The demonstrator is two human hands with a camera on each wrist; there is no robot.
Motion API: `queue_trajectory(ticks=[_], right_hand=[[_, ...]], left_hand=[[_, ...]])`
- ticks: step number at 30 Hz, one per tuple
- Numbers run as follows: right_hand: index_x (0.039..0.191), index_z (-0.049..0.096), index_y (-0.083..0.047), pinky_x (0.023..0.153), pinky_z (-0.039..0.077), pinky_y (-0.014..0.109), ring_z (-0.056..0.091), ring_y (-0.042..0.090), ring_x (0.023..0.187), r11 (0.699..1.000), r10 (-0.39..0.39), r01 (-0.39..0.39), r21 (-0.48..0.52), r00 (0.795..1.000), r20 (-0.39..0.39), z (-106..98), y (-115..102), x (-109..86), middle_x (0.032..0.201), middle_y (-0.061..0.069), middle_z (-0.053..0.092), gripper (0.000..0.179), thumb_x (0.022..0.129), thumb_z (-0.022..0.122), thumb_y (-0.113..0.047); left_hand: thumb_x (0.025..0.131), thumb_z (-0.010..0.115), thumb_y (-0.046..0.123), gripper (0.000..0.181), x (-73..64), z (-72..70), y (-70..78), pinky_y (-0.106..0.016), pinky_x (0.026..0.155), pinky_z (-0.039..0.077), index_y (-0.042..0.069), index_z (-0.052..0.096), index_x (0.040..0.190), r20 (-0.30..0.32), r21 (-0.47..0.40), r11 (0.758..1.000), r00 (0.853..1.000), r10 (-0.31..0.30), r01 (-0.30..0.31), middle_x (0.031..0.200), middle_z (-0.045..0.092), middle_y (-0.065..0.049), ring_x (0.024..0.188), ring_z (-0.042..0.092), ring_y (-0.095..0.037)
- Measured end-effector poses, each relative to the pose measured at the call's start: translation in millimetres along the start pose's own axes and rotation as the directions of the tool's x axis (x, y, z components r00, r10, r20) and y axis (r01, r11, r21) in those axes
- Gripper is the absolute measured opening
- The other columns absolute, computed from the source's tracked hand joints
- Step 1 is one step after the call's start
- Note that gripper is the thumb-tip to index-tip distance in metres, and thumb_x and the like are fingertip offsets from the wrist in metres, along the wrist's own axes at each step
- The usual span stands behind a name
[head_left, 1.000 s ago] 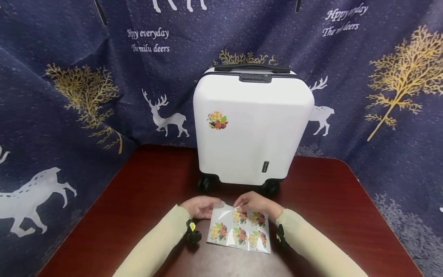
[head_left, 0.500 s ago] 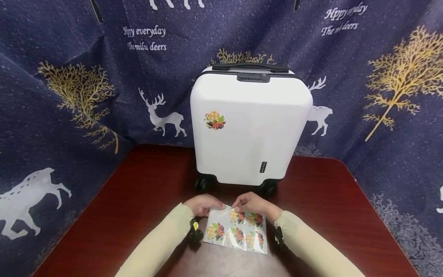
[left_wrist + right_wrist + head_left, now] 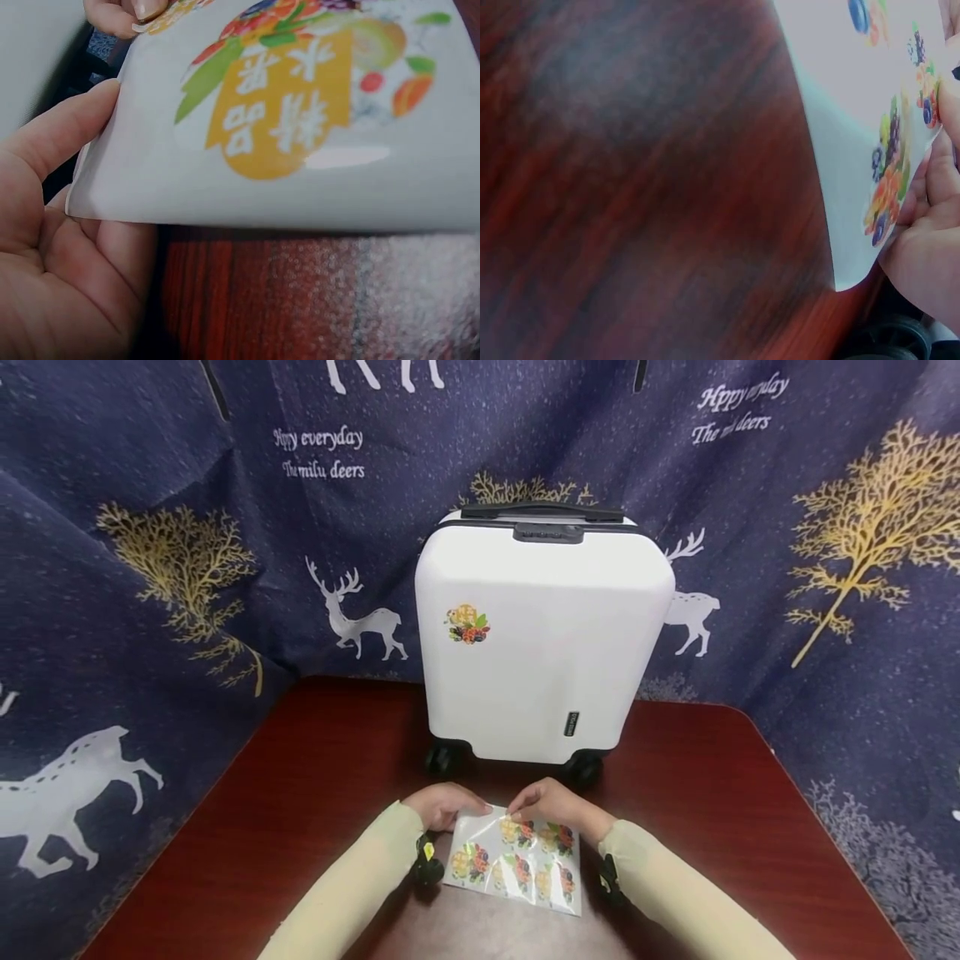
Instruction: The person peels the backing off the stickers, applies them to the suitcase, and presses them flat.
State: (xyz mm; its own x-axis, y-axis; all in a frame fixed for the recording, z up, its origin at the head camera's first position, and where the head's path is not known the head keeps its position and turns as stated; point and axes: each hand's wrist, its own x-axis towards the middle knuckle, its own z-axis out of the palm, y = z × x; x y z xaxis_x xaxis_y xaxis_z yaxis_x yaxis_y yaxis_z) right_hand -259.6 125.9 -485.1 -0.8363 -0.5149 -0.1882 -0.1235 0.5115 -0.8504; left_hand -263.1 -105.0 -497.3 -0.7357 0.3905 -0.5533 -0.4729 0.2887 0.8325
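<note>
A white sheet of fruit stickers (image 3: pixel 480 831) is held above the table's near part in the head view, its top edge between both hands. My left hand (image 3: pixel 441 806) grips its upper left corner, thumb on the face and fingers behind, as the left wrist view shows with the hand (image 3: pixel 64 217). At the top edge my right hand (image 3: pixel 551 802) pinches near a fruit sticker (image 3: pixel 517 832); in the right wrist view that hand (image 3: pixel 934 225) is partly out of frame. The upper left sticker place is bare. Several stickers with yellow labels and berries remain on the sheet.
Behind the hands a white suitcase (image 3: pixel 543 643) stands upright on black wheels (image 3: pixel 585 768). One fruit sticker (image 3: pixel 467 624) is on its upper left front. The dark red table (image 3: pixel 330 760) meets a blue deer-print curtain (image 3: pixel 390 510) at the back.
My left thumb has moved a little inward and down onto the sheet's top edge. The right hand keeps its pinch in nearly the same place, and the head view shifts slightly.
</note>
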Motion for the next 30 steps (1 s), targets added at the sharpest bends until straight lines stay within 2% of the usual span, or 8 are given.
queue_trajectory(ticks=[5,13,23,30], right_hand=[[0.099,0.078,0.003,0.076,0.055,0.021,0.064,0.003,0.08,0.999,-0.023,0.023,-0.033,1.0,0.015,1.5,1.2,-0.8,0.095,0.015,0.079,0.016,0.091,0.075,-0.011],[0.094,0.078,0.0,0.074,0.053,0.022,0.061,0.004,0.078,0.992,-0.036,0.035,-0.121,0.999,-0.008,1.6,-3.8,0.2,0.091,0.011,0.078,0.011,0.09,0.077,-0.01],[0.089,0.079,0.0,0.07,0.05,0.02,0.055,0.006,0.078,0.976,-0.09,0.077,-0.203,0.995,-0.052,3.3,-6.3,-2.0,0.088,0.009,0.07,0.008,0.088,0.077,-0.007],[0.088,0.079,-0.002,0.067,0.049,0.018,0.056,0.003,0.073,0.973,-0.074,0.066,-0.219,0.997,-0.032,0.9,-8.5,-3.7,0.085,0.008,0.077,0.008,0.089,0.076,-0.01]], left_hand=[[0.097,0.063,0.006,0.029,1.4,2.2,-2.6,-0.035,0.088,0.064,-0.011,0.067,0.119,0.002,-0.016,1.0,1.0,-0.016,0.016,0.1,0.076,-0.012,0.086,0.072,-0.016],[0.095,0.067,0.007,0.027,1.6,4.8,-1.9,-0.033,0.083,0.064,-0.008,0.07,0.117,-0.048,0.005,1.0,0.998,-0.029,0.03,0.097,0.077,-0.009,0.082,0.072,-0.014],[0.096,0.067,0.006,0.027,-0.8,8.3,0.3,-0.034,0.085,0.065,-0.009,0.07,0.117,-0.063,0.018,1.0,0.998,-0.019,0.02,0.101,0.078,-0.014,0.084,0.073,-0.015],[0.095,0.068,0.005,0.024,-1.1,7.6,2.9,-0.033,0.084,0.065,-0.009,0.071,0.114,-0.08,0.024,0.999,0.997,-0.021,0.023,0.102,0.078,-0.015,0.084,0.074,-0.016]])
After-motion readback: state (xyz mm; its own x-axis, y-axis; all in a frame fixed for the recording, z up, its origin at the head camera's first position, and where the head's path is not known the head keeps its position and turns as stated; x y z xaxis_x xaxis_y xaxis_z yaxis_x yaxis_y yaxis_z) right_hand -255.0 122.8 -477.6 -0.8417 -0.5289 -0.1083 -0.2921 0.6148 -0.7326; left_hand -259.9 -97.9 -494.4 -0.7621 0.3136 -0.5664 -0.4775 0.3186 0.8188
